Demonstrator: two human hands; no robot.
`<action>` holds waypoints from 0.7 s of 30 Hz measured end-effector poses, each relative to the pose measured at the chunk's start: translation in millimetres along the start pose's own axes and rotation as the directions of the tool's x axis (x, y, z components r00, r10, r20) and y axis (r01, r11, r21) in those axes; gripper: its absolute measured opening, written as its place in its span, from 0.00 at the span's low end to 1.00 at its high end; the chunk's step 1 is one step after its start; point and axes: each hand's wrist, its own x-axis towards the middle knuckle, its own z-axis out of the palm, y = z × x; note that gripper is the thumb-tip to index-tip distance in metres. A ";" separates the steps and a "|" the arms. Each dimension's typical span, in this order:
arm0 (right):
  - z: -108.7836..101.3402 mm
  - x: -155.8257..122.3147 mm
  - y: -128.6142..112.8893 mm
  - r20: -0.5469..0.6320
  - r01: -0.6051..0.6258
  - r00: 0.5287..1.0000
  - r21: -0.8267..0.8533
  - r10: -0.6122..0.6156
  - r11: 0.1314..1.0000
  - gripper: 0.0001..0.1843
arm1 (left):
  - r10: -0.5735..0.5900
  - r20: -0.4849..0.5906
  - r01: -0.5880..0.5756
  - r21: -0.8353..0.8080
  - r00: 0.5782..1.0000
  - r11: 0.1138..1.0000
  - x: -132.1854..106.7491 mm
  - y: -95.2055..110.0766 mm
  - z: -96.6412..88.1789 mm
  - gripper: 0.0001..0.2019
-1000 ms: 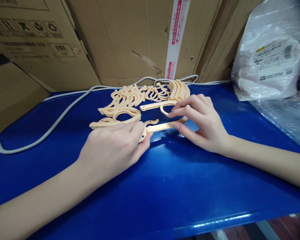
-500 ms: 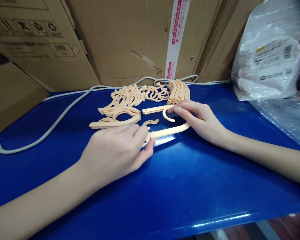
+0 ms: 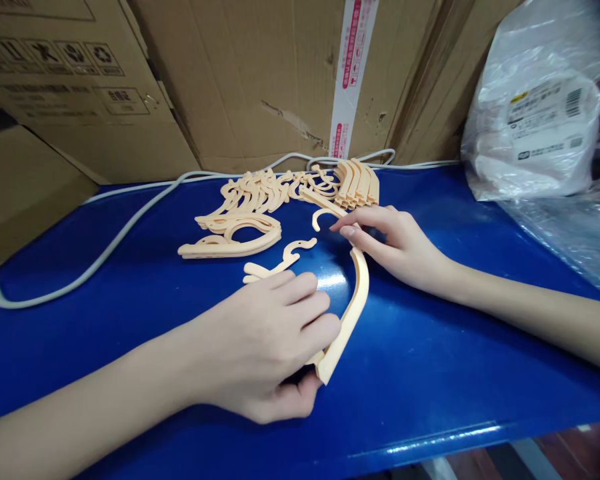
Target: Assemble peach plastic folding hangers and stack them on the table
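Note:
Cream plastic clothes-hanger parts lie around both hands. My left hand (image 3: 275, 340) is closed, pinching the near end of a curved hanger arm (image 3: 356, 290); part of this end is hidden by my fingers. My right hand (image 3: 397, 243) pinches between thumb and index finger where the arm's far end, a hook (image 3: 317, 220) and another hanger arm (image 3: 320, 199) come together. Its fingertips cover the joint. Left of it lies a loose hook piece (image 3: 300, 245), above slim parts (image 3: 257, 271) partly behind my left hand.
Folded hanger pieces (image 3: 230, 250) lie left of centre. Behind are a row of curved arms (image 3: 255, 190) and a stack of arms (image 3: 359, 183). A white cable (image 3: 130, 230) runs along cardboard boxes (image 3: 260, 80). Plastic bags (image 3: 535, 127) sit at right on the blue table (image 3: 430, 400).
My left hand has drawn the near end of the curved arm toward me, swinging it to a steep slant. The hook and upper arm have turned too. Slim parts now show beside the loose hook.

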 end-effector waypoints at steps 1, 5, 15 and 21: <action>0.0 -0.1 0.0 0.007 -0.004 1.000 -0.008 0.004 1.000 0.13 | 0.011 0.014 -0.011 -0.016 1.000 1.000 0.3 -0.4 -0.3 0.04; 0.0 -0.3 0.5 0.025 -0.015 1.000 -0.016 0.015 1.000 0.13 | 0.037 0.042 -0.036 -0.008 0.998 0.999 0.1 -2.5 0.4 0.01; 0.7 -1.3 2.4 0.031 -0.017 0.999 -0.037 0.018 0.999 0.13 | 0.053 -0.129 -0.023 0.220 0.990 0.975 -1.6 -7.6 5.8 0.09; 1.2 -2.3 2.1 0.031 0.014 0.999 -0.096 -0.011 0.995 0.12 | 0.004 -0.095 0.016 0.207 0.996 0.978 -0.4 -7.8 4.7 0.06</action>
